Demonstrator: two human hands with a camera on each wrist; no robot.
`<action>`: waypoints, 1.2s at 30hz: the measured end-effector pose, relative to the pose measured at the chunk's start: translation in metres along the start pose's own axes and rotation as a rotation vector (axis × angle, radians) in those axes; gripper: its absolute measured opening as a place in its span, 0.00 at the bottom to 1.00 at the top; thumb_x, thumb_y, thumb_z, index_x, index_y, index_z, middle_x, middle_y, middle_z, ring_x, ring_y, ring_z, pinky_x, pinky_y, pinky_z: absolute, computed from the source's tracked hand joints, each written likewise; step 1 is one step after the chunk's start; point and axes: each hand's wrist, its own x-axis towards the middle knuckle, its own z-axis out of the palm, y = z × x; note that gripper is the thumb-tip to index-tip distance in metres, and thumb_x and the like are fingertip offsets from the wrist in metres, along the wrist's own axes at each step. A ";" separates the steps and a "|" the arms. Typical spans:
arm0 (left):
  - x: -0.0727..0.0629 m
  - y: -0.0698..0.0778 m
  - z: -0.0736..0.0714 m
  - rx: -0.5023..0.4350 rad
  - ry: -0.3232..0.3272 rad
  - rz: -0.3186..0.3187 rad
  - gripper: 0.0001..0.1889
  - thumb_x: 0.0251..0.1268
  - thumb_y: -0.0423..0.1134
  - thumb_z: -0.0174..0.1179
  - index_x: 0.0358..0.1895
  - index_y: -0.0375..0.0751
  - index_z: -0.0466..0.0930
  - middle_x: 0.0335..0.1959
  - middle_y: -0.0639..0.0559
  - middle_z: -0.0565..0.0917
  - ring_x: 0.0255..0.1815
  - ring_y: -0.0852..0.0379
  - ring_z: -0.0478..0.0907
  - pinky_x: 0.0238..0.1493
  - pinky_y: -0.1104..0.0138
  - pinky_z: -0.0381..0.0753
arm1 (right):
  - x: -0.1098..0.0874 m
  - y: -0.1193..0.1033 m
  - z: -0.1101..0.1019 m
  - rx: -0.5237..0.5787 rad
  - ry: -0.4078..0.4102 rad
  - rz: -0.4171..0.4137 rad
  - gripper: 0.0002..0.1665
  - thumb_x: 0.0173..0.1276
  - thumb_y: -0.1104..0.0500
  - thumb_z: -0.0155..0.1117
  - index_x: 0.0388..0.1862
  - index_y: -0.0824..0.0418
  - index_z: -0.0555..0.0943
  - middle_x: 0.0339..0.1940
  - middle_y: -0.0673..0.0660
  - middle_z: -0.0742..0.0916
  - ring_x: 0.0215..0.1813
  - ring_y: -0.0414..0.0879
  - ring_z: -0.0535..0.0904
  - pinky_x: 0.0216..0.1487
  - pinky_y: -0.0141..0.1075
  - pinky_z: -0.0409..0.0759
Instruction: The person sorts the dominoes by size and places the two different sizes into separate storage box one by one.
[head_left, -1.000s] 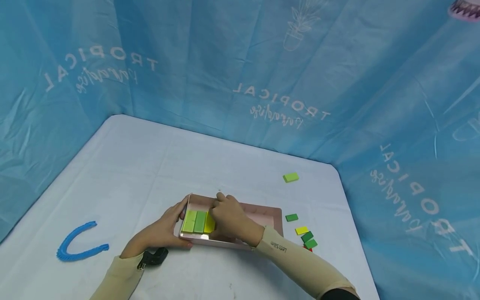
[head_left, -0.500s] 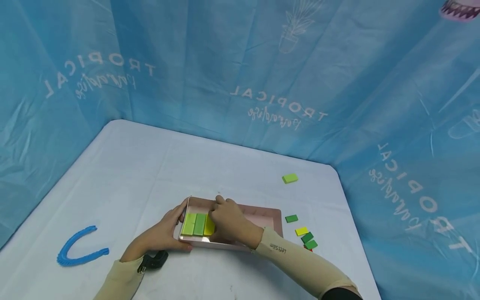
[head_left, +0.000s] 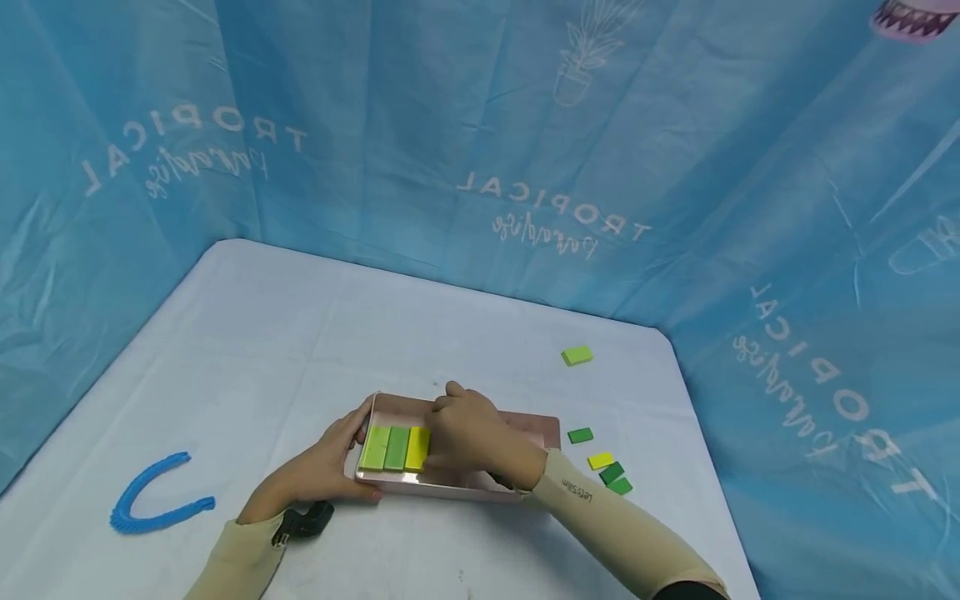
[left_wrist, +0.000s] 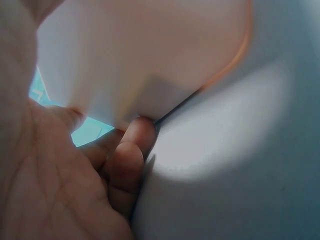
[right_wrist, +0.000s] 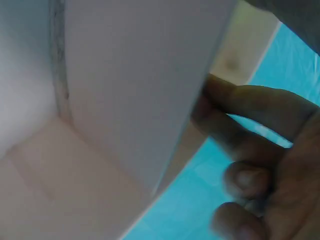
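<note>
A shallow pink tray (head_left: 540,423) sits at the front middle of the table. My left hand (head_left: 321,465) grips its left end, thumb along the near side; curled fingers (left_wrist: 127,165) show under the corner in the left wrist view. Inside, side by side, lie a light green block (head_left: 375,448), a green block (head_left: 397,448) and a yellow block (head_left: 417,448). My right hand (head_left: 468,435) is over the tray, just right of the yellow block. Bent fingers (right_wrist: 245,130) appear in the right wrist view, some tips hidden behind a pale panel; whether they hold anything is unclear.
Right of the tray lie a green block (head_left: 580,435), a yellow block (head_left: 601,460), a dark green block (head_left: 612,472) and another green block (head_left: 620,486). A light green block (head_left: 577,356) lies farther back. A blue ribbed curved tube (head_left: 142,504) is at left. Blue curtains (head_left: 420,142) surround the table.
My right hand has shifted slightly right, uncovering more of the yellow block in the tray. The red edge beside the loose blocks no longer shows. My left hand keeps its grip.
</note>
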 end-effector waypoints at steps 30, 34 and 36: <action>0.002 -0.001 -0.001 -0.022 0.015 -0.028 0.75 0.36 0.54 0.84 0.83 0.47 0.35 0.45 0.53 0.66 0.50 0.53 0.60 0.48 0.63 0.66 | -0.035 0.174 0.006 0.331 0.295 0.521 0.22 0.60 0.53 0.74 0.49 0.65 0.88 0.47 0.61 0.88 0.49 0.57 0.78 0.49 0.49 0.78; 0.002 0.000 0.000 -0.025 0.005 -0.016 0.74 0.37 0.54 0.84 0.83 0.45 0.35 0.45 0.52 0.66 0.50 0.51 0.60 0.48 0.60 0.65 | -0.044 0.194 0.019 0.315 0.295 0.618 0.25 0.59 0.53 0.74 0.50 0.68 0.87 0.50 0.65 0.88 0.52 0.60 0.77 0.53 0.52 0.78; 0.003 -0.001 0.001 -0.023 0.002 -0.015 0.74 0.37 0.54 0.84 0.83 0.45 0.35 0.45 0.52 0.67 0.50 0.51 0.60 0.48 0.60 0.66 | -0.050 0.203 0.025 0.304 0.303 0.661 0.26 0.58 0.53 0.74 0.51 0.70 0.86 0.50 0.67 0.87 0.52 0.62 0.77 0.54 0.53 0.77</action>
